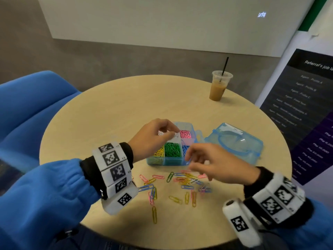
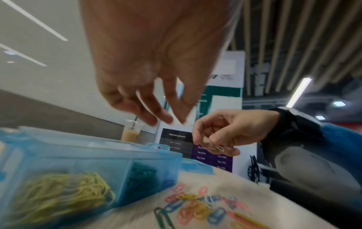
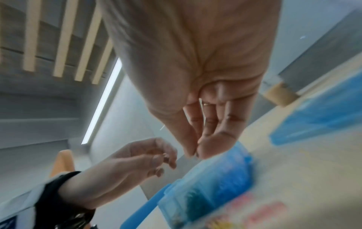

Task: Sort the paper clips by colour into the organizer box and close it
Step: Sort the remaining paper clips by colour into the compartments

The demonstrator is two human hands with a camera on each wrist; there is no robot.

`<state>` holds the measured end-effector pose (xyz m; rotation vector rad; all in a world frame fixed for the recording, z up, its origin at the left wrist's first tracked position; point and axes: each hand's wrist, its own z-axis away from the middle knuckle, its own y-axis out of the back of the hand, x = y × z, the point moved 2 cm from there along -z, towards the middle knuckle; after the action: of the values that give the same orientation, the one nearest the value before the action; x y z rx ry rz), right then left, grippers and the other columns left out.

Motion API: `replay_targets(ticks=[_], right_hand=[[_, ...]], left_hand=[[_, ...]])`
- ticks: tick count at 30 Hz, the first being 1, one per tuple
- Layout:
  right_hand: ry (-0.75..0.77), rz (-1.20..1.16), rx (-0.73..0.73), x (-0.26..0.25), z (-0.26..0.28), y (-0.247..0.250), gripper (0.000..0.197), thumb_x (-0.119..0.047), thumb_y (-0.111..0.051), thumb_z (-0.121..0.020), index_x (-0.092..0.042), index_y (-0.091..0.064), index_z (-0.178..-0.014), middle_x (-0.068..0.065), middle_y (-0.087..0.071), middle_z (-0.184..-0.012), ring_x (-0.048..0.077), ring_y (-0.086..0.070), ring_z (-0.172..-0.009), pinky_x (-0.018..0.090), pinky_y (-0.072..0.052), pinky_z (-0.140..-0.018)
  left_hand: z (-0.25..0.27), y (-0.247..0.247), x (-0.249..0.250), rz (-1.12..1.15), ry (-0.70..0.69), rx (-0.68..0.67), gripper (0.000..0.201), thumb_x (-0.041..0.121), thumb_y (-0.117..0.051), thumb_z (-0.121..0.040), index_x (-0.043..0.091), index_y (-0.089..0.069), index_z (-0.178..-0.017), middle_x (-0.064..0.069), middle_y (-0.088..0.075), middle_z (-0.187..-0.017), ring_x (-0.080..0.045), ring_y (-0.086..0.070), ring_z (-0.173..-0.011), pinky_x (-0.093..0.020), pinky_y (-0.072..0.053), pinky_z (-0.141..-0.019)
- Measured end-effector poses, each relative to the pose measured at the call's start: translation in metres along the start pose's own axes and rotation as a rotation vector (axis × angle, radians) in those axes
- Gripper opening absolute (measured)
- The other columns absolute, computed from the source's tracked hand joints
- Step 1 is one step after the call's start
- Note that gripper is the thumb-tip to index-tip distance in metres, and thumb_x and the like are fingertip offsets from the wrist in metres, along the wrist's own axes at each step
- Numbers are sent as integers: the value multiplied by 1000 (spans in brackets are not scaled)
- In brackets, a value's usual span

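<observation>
the organizer box [image 1: 168, 160] sits open on the table [image 1: 108, 114], just ahead of both hands, yellow, green, blue, pink and white clips in separate compartments. its lid [image 1: 236, 143] lies beyond the right hand. loose paper clips [image 1: 180, 183] are scattered under and between the wrists. the left hand [image 1: 153, 136] hovers over the box's far-left compartment, fingers curled, pinching a white clip [image 1: 161, 132]. the right hand [image 1: 214, 163] hangs above the pile, pinching a pale clip [image 2: 214, 145] between thumb and fingertips.
</observation>
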<state>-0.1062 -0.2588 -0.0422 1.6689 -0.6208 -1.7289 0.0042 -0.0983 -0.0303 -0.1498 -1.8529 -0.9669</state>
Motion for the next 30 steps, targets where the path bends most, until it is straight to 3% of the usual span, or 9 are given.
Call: replay_targets(ticks=[2,5,7,11,15,18,20,26,30], right_hand=[[-69,-116,107,13,14,14,8,-9,-64,-90,-12,-65,-97,5,-62,-74,14,-59,-62,24,-49,-49],[-143,-94,137,33,34,13,5,-12,-65,-90,-13,-69,-88,0,-62,-69,11,-60,-65,27,-52,-51],[-182,-116,149,44,43,8,10,-14,-65,-90,-16,-69,-81,-1,-63,-71,11,-61,-70,25,-52,-54],[-225,-248,203,55,52,-1,11,-3,-55,-94,-8,-61,-86,7,-63,-74,19,-66,-66,28,-53,-55],[-175,-73,129,54,48,-4,25,2,-38,-93,-18,-53,-91,-8,-55,-64,6,-49,-57,25,-41,-58],[-79,181,26,46,41,-2,13,-14,-45,-96,-21,-52,-89,-8,-49,-61,6,-43,-57,27,-34,-59],[-19,296,-57,41,36,-3,4,-25,-55,-95,-22,-53,-94,-9,-46,-58,4,-45,-56,20,-32,-54],[-18,379,-214,45,26,-9,13,-17,-63,-89,-24,-52,-90,-12,-44,-62,3,-44,-57,15,-32,-56],[-32,374,-222,49,26,-8,2,-18,-59,-91,-18,-60,-90,-13,-47,-59,3,-46,-56,14,-35,-58]], left_hand=[[6,-9,3,-134,-123,-128,15,15,-58,-94,21,-70,-102,5,-63,-102,-8,-58,-93,-13,-44,-77],[12,-33,6,-352,-182,-450,13,20,-61,-92,22,-70,-102,6,-61,-100,-10,-56,-88,-24,-46,-79],[13,-48,7,-519,-195,-532,15,25,-60,-93,24,-70,-103,7,-62,-99,-9,-55,-84,-25,-44,-74],[10,-68,14,-797,-218,-444,17,32,-55,-94,28,-65,-107,5,-67,-102,-20,-61,-96,-30,-46,-71],[8,-85,18,-907,-219,-495,21,40,-59,-92,24,-64,-105,-1,-66,-102,-26,-62,-94,-30,-44,-68],[8,-91,17,-902,-186,-525,19,37,-62,-91,23,-66,-103,-1,-66,-103,-26,-63,-94,-30,-41,-67],[8,-90,16,-881,-170,-532,15,35,-62,-91,25,-66,-102,0,-66,-104,-24,-64,-94,-30,-43,-69],[14,-81,11,-861,-196,-539,8,34,-57,-91,30,-60,-96,5,-65,-98,-22,-62,-91,-33,-51,-74],[18,-70,4,-758,-176,-538,8,35,-56,-91,30,-58,-95,8,-64,-100,-17,-60,-93,-33,-50,-75]])
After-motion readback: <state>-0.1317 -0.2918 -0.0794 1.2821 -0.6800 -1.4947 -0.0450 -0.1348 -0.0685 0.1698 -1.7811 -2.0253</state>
